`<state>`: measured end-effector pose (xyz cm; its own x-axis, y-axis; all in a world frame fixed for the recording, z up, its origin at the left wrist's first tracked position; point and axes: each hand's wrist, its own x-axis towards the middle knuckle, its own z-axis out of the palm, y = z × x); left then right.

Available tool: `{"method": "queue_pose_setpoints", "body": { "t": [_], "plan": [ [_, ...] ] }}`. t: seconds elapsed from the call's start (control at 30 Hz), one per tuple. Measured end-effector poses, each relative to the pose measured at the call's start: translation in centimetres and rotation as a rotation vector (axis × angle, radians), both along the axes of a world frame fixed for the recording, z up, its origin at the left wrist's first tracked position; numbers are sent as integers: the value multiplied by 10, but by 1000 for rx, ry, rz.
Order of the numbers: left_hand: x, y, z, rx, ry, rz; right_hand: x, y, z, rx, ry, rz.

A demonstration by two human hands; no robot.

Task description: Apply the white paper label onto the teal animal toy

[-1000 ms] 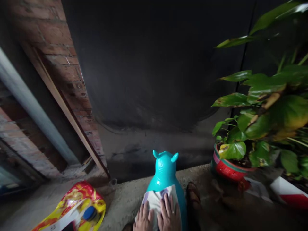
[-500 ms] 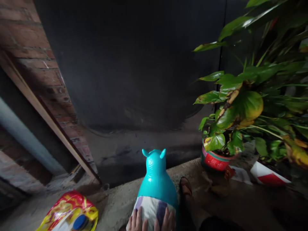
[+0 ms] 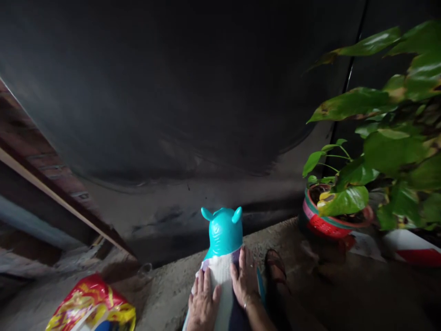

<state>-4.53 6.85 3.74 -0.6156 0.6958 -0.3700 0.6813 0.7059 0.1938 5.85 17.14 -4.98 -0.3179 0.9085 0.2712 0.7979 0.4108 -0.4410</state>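
Cloth (image 3: 220,276) on toy (image 3: 223,232), concrete ledge (image 3: 165,289)

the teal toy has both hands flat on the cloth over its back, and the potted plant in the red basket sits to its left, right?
Not quite. The head view shows the potted plant in its red basket to the right of the teal toy, not the left. The rest holds: the left hand and right hand lie flat on the cloth over its back.

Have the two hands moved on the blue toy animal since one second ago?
Yes. Both the left hand and right hand now lie higher on the cloth, closer to the toy's head.
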Motion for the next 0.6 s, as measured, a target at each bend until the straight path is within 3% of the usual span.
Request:
{"method": "queue_pose_setpoints", "body": {
  "t": [0.2, 0.33, 0.5, 0.6],
  "plan": [
    [11, -10, 0, -66, 38, 1, 7, -17, -2, 69, 23, -28],
    [19, -20, 0, 31, 36, 28, 13, -36, -12, 161, 60, -146],
    [31, -48, -5, 46, 96, -79, 32, -82, -40, 415, 105, -289],
    [41, -72, -11, 66, 145, -109, 48, -116, -53, 494, 47, -347]
  ]
}}
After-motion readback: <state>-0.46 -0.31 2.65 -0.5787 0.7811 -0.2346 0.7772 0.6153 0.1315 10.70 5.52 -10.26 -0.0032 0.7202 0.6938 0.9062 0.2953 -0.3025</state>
